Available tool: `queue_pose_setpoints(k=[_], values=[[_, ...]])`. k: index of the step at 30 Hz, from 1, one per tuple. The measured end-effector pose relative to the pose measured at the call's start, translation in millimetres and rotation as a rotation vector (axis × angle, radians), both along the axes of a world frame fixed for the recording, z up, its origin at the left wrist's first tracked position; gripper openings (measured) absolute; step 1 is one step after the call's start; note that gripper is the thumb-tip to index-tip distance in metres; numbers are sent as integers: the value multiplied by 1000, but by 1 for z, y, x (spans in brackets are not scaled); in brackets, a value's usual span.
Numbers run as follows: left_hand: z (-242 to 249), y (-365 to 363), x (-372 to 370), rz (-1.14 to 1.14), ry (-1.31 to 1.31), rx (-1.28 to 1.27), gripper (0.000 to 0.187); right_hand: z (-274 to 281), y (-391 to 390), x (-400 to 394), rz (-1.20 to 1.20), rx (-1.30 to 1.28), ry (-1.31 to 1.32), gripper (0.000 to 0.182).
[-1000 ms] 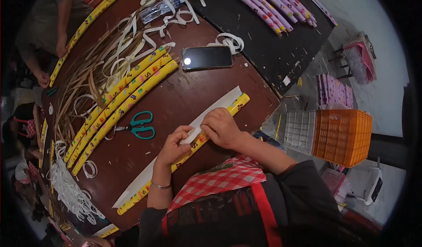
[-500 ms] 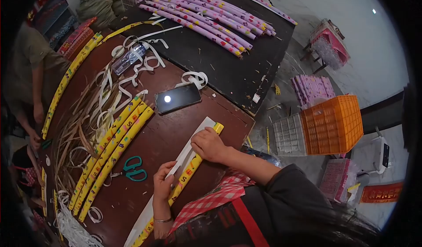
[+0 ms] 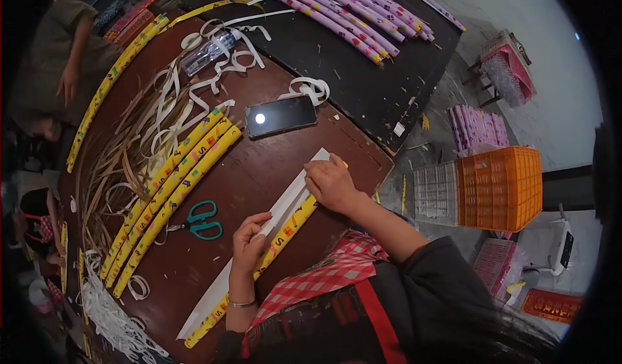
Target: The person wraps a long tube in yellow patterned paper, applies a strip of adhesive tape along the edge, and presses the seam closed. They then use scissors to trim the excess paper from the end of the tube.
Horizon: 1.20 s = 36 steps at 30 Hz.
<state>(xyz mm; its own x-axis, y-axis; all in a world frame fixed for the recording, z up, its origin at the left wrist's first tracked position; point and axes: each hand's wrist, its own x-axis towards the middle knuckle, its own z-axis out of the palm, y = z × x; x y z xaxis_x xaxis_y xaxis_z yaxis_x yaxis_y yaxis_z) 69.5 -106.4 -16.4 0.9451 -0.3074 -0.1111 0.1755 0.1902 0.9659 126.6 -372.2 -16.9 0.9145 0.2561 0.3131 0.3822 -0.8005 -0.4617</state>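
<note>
A yellow patterned roll of wrapping paper [image 3: 283, 239] lies slantwise in front of me, with a white paper edge [image 3: 285, 202] opened along its far side. My right hand [image 3: 332, 184] is curled over the roll's upper end, fingers bent onto the white edge. Lower down, my left hand [image 3: 248, 244] has its thumb and fingers closed on the paper's edge. Teal-handled scissors [image 3: 205, 220] lie to the left of my left hand. Beyond them rest several finished-looking yellow rolls [image 3: 173, 199] side by side.
A phone [image 3: 281, 116], white ribbon curls [image 3: 312, 88] and a plastic bottle [image 3: 208, 53] are on the brown table [image 3: 259, 169]. Purple rolls [image 3: 337, 14] cover part of the black table [image 3: 363, 92]. An orange crate [image 3: 499, 189] stands right. A co-worker's hand [image 3: 68, 84] shows at left.
My view has shifted, so the table's things appear higher and further right. Both my hands remain on the yellow roll, nearly in place. The co-worker's arm at left has moved.
</note>
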Motion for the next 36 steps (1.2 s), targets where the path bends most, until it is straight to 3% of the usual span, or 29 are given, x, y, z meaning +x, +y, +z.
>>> queue_pose_setpoints(k=[14, 19, 25, 31, 36], values=[[-5, -3, -1, 65, 51, 87, 18, 9, -20, 24, -103, -70, -48, 5], [-7, -2, 0, -6, -134, 171, 14, 9, -24, 29, -119, -17, -4, 6], [-5, -2, -1, 62, 27, 20, 12, 8, -27, 34, -153, -5, 63, 6], [-5, -1, -1, -8, -81, 155, 13, 13, -26, 35, -200, -24, 76, 5], [-10, 3, -2, 13, 28, 46, 18, 12, -27, 35, -213, -34, 64, 4]])
